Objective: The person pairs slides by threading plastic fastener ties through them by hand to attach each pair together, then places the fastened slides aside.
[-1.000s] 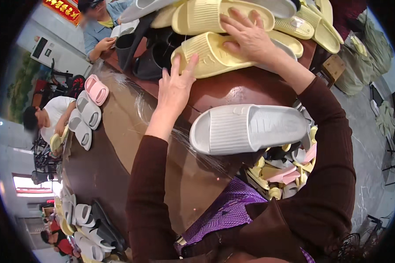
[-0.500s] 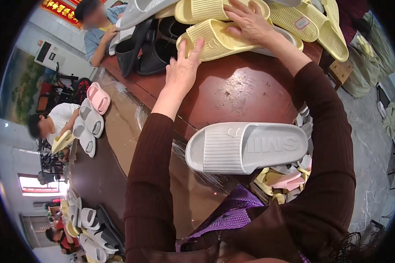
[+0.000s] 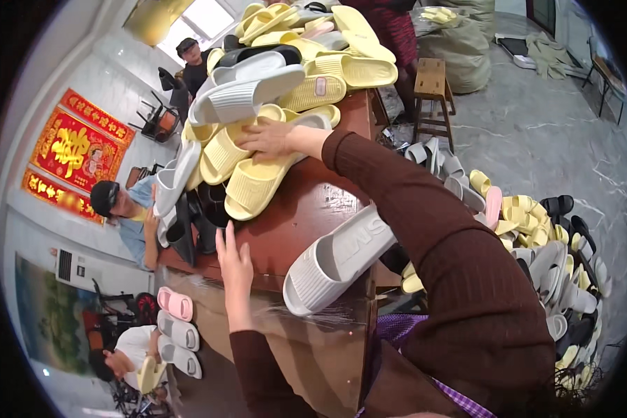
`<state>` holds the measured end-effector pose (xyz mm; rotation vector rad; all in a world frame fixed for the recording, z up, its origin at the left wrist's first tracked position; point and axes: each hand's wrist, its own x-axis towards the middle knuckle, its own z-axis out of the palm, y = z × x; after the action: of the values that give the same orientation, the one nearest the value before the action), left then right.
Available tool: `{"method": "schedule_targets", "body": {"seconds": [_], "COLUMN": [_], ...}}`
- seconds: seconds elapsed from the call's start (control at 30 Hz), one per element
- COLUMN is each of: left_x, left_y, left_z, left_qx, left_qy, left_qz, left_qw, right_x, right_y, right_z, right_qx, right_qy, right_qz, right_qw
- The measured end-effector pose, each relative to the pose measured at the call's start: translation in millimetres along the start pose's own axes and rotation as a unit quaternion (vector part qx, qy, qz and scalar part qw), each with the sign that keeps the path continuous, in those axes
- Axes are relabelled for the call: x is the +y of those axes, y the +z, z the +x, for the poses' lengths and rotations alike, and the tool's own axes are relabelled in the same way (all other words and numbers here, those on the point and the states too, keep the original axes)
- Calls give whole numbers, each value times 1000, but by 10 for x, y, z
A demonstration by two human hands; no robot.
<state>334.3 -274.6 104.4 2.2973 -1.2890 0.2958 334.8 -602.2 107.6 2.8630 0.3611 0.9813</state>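
Note:
My right hand (image 3: 268, 138) lies with its fingers stretched over the yellow slide sandals at the near side of a heap. It touches a yellow slide (image 3: 221, 157), and another yellow slide (image 3: 258, 182) lies just below the hand. My left hand (image 3: 235, 268) is open in the air near the table's left edge, fingers extended and holding nothing. Close to me, a single grey slide (image 3: 317, 279) lies on the red-brown table (image 3: 282, 237), and my right sleeve partly covers its heel end. Black slides (image 3: 182, 230) stand left of the yellow ones.
Grey and yellow slides (image 3: 247, 94) pile up toward the far end. Many more slides (image 3: 529, 223) lie heaped on the floor at right, near a wooden stool (image 3: 430, 87). Two people sit along the left, with pink and grey slides (image 3: 177, 327) beside one. Another person sits farther back.
The view has swung, bringing in more of the far heap and the right-hand floor. My left hand has come off the yellow slide toward me; my right hand stays on the yellow slides.

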Motion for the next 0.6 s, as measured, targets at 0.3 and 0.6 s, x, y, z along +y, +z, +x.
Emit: {"method": "schedule_targets", "body": {"seconds": [0.3,0.6], "left_x": [-648,-733], "left_y": [-393,-609], "left_z": [-1133,-2117], "left_qx": [18,30], "left_qy": [-80,-181], "left_qz": [31,-24], "left_qw": [996,983], "right_x": [-119,-592], "right_y": [153,-253], "right_z": [-210,-619], "right_qx": [74,169], "right_qy": [5,89], "right_qz": [32,127], "right_qw": [997,973]}}
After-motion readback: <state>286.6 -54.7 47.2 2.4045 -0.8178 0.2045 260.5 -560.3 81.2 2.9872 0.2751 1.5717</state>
